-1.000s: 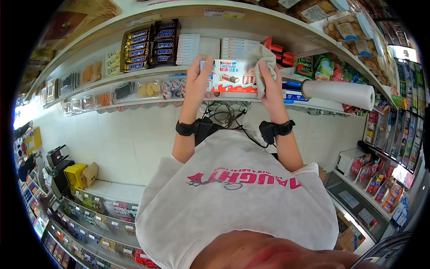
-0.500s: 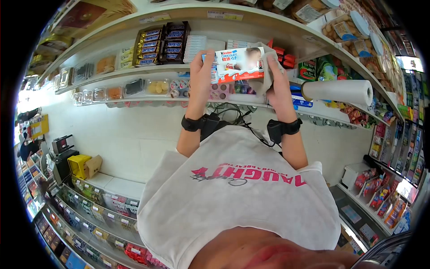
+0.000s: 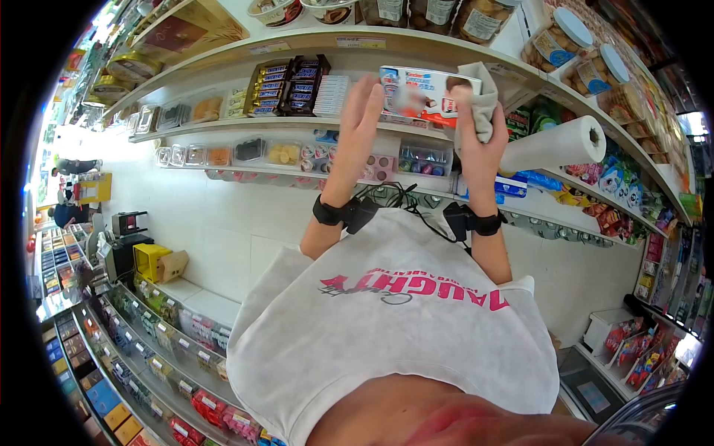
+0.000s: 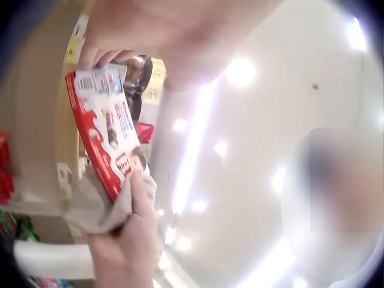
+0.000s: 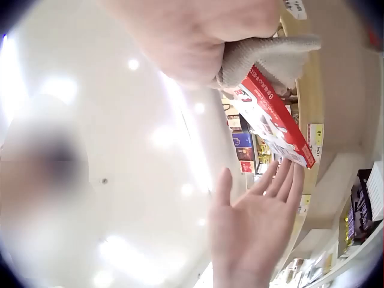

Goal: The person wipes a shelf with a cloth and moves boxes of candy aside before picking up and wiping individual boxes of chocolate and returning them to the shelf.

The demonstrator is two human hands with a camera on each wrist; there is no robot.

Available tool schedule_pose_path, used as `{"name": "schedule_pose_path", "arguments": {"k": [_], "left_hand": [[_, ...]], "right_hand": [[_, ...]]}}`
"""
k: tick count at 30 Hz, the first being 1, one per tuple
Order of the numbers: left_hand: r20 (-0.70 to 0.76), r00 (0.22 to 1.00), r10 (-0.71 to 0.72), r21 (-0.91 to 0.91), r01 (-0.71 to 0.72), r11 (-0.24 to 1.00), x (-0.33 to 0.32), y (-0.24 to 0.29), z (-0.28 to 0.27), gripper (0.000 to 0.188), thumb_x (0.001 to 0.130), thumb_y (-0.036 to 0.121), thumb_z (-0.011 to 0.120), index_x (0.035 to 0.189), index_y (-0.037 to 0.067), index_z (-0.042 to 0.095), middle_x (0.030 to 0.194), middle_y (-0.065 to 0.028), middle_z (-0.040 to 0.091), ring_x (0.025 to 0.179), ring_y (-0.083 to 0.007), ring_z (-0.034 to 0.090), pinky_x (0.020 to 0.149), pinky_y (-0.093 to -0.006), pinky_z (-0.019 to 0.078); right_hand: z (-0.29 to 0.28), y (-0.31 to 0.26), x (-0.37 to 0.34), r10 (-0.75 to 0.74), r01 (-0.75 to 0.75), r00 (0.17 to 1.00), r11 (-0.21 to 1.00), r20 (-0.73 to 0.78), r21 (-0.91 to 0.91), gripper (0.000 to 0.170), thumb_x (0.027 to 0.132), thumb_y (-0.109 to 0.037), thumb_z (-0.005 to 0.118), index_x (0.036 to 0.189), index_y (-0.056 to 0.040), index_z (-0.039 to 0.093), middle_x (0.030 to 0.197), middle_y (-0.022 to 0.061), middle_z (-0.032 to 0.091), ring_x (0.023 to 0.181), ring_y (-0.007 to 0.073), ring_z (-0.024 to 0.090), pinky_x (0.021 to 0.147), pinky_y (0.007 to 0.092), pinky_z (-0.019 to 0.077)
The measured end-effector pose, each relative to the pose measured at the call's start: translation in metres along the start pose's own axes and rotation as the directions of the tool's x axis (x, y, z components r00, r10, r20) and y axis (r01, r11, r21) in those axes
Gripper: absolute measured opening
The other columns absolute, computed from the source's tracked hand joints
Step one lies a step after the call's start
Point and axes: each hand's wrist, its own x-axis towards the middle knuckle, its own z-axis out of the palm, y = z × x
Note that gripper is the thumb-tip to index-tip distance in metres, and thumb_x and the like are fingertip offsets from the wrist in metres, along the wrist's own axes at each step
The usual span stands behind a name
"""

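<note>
My right hand (image 3: pixel 482 143) grips one end of a white and red Kinder chocolate box (image 3: pixel 431 79) through a grey cloth (image 3: pixel 486 95). The cloth wraps over that end, with the thumb on the front face. My left hand (image 3: pixel 360 119) is at the box's other end, its fingers extended and the palm facing the box. In the right wrist view the left fingertips (image 5: pixel 282 171) are right at the box's lower end. The left wrist view shows the box's printed front (image 4: pixel 114 123) tilted, with the cloth (image 4: pixel 99 204) bunched beneath it.
Behind the hands runs a shelf with Snickers bars in display boxes (image 3: pixel 288 88) and a stack of thin white boxes (image 3: pixel 332 95). A white plastic roll (image 3: pixel 554 145) stands out at the right. Clear food tubs (image 3: pixel 284 153) line the lower shelf; jars (image 3: pixel 561 37) stand above.
The left hand has let go of the box's left end and straightened its fingers. The box has moved up and to the right in the head view, still gripped by the right hand with the cloth.
</note>
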Motion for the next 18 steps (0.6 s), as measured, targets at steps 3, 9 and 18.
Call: {"name": "schedule_pose_path", "arguments": {"k": [3, 9, 18], "left_hand": [[0.050, 0.998, -0.039, -0.230, 0.049, 0.972, -0.002, 0.001, 0.016, 0.073, 0.110, 0.053, 0.040, 0.156, -0.003, 0.037, 0.151, -0.0162, 0.051, 0.137, -0.0244, 0.052, 0.114, -0.0364, 0.0409], [0.011, 0.953, -0.301, -0.484, 0.269, 0.833, -0.017, 0.019, 0.034, 0.076, 0.105, 0.064, 0.037, 0.151, 0.004, 0.049, 0.135, -0.0108, 0.063, 0.119, -0.0233, 0.063, 0.106, -0.0375, 0.0489], [0.319, 0.834, -0.449, -0.775, 0.503, 0.384, -0.021, 0.014, 0.052, 0.078, 0.100, 0.068, 0.047, 0.139, 0.002, 0.058, 0.122, -0.0133, 0.071, 0.104, -0.0262, 0.073, 0.091, -0.0391, 0.0598]], "right_hand": [[-0.001, -0.008, -0.010, -0.132, 0.169, 0.961, 0.976, 0.244, -0.137, 0.041, 0.095, -0.021, 0.075, 0.128, -0.0005, 0.060, 0.109, 0.0121, 0.070, 0.095, 0.0205, 0.066, 0.084, 0.0329, 0.0527], [0.020, 0.000, -0.028, -0.337, 0.449, 0.710, 0.893, 0.619, -0.029, 0.070, 0.098, -0.030, 0.068, 0.156, -0.0043, 0.040, 0.163, 0.0224, 0.034, 0.148, 0.0427, 0.036, 0.120, 0.0462, 0.0318], [0.015, 0.035, 0.015, -0.010, 0.066, 0.912, 0.990, 0.410, -0.124, 0.063, 0.101, -0.032, 0.062, 0.150, 0.0027, 0.044, 0.156, 0.0273, 0.042, 0.145, 0.0456, 0.040, 0.120, 0.0514, 0.0316]]}}
